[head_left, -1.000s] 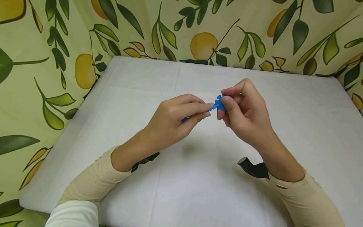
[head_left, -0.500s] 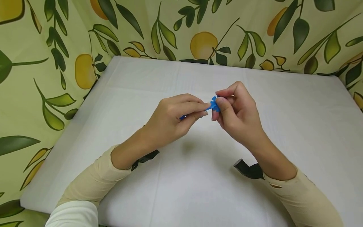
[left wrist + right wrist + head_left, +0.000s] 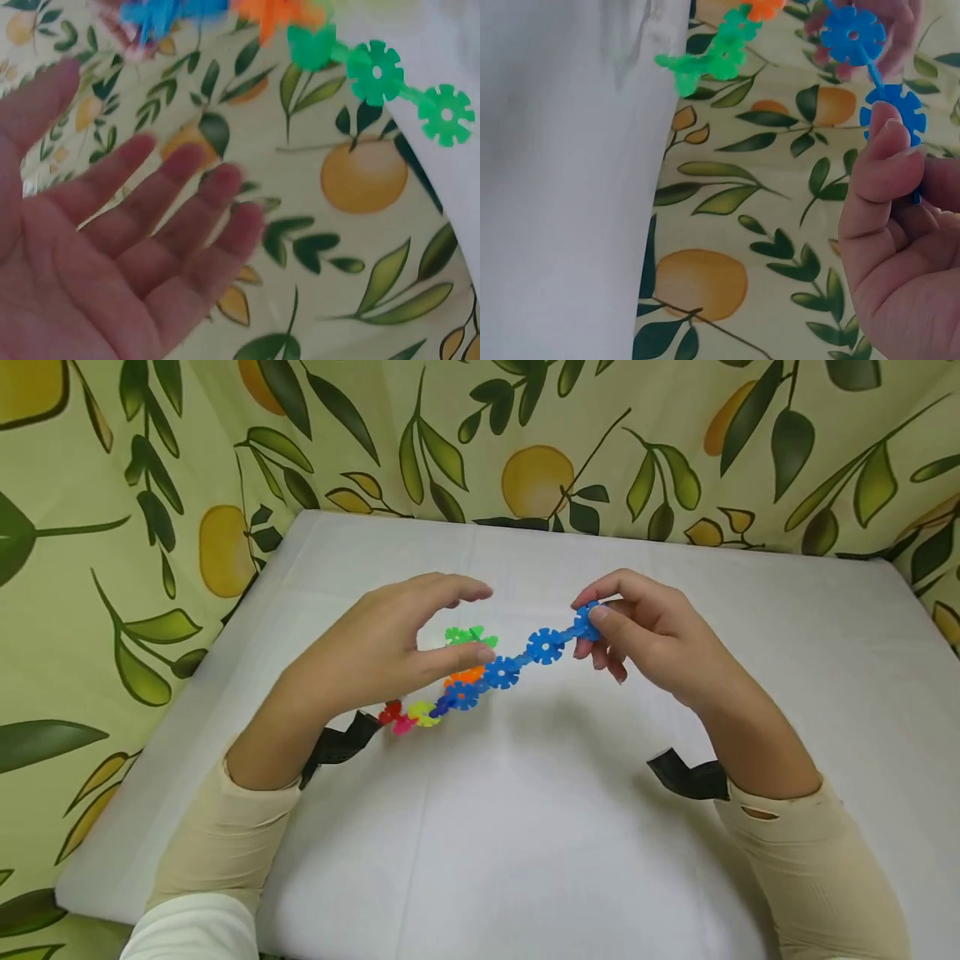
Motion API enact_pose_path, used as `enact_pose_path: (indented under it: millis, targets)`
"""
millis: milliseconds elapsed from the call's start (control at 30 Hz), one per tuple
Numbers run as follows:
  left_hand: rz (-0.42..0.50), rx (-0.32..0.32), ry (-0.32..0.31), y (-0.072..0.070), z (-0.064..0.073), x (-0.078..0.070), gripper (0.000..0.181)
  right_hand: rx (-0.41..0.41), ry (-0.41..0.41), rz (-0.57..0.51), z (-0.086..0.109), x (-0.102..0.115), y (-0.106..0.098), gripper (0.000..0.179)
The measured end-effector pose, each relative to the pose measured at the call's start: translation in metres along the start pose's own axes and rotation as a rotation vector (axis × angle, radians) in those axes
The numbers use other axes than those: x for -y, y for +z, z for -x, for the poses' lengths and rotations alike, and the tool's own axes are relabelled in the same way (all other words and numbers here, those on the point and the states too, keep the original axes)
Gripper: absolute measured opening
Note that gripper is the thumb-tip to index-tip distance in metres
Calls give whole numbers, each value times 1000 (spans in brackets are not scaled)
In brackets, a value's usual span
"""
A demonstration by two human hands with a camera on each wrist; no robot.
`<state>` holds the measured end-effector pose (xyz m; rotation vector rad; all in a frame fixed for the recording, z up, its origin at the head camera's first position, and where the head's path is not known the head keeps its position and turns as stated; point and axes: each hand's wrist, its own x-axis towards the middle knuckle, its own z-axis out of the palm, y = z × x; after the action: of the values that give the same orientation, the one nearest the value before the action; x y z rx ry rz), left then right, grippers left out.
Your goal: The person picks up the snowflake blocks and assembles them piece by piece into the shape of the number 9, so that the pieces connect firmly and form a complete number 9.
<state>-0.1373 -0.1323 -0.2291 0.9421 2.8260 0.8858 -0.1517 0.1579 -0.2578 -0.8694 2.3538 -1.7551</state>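
Note:
A chain of notched plastic interlocking discs (image 3: pixel 545 646) slants across the head view, blue on its right part. Its blue end disc (image 3: pixel 900 112) is pinched between the thumb and fingers of my right hand (image 3: pixel 660 643). Orange discs (image 3: pixel 471 676) and green discs (image 3: pixel 377 72) branch off, while yellow, pink and red discs (image 3: pixel 390 712) end the lower left. My left hand (image 3: pixel 382 639) stands apart with fingers spread and nothing in its grasp; in the head view its thumb partly covers the discs. The left wrist view shows its bare palm (image 3: pixel 97 277).
A white-covered table (image 3: pixel 525 860) lies beneath both hands. Behind and to the left hangs a curtain (image 3: pixel 180 443) printed with leaves and fruit. Black wrist mounts (image 3: pixel 690 779) stick out below each wrist.
My left hand has let go of the discs, opened and drawn back to the left, uncovering the multicoloured chain. The right hand still pinches the blue end, slightly further right than half a second ago.

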Motion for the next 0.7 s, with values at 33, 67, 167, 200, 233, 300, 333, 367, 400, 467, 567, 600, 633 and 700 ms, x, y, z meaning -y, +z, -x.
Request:
enact_pose_path:
  millis: [33,67,167,200,233,300,333,367,400,467,567,600,633,700]
  targets:
    - [-32,50,-39,-3,1,2,63,7,16,9,-1,-2,-3,15]
    - [-62,104,-80,-5,2,3,64,6,25,8,-1,-4,-4,15]
    - [-131,264,-172,-7,3,8,67,-10,46,-3,-3,-8,-8,15]
    - [-149,315,-197,-6,3,10,68,-17,50,-7,-4,-9,-8,14]
    - [-168,361,-216,-5,2,11,69,-26,53,-11,-4,-9,-9,14]
    - [-195,453,-252,0,1,12,75,-44,61,-27,-4,-9,-10,14]
    - [-207,493,-259,3,1,13,79,-53,64,-42,-4,-9,-11,14]
    - [-219,531,-260,6,0,13,80,-63,67,-61,-4,-9,-11,14]
    - [-233,559,-256,10,-2,13,77,-74,72,-84,-4,-9,-12,14]
    - [-250,579,-249,15,-4,14,68,-91,78,-121,-4,-10,-13,14]
    - [-274,518,-214,12,-5,16,43,-95,110,-166,-4,-10,-18,13]
    - [-273,473,-201,9,-4,17,37,-83,126,-153,-4,-11,-20,13]
    - [-270,424,-186,5,-2,18,35,-64,145,-122,-4,-11,-22,14]
    - [-270,316,-148,-3,1,19,36,-8,200,-54,-4,-11,-26,17]
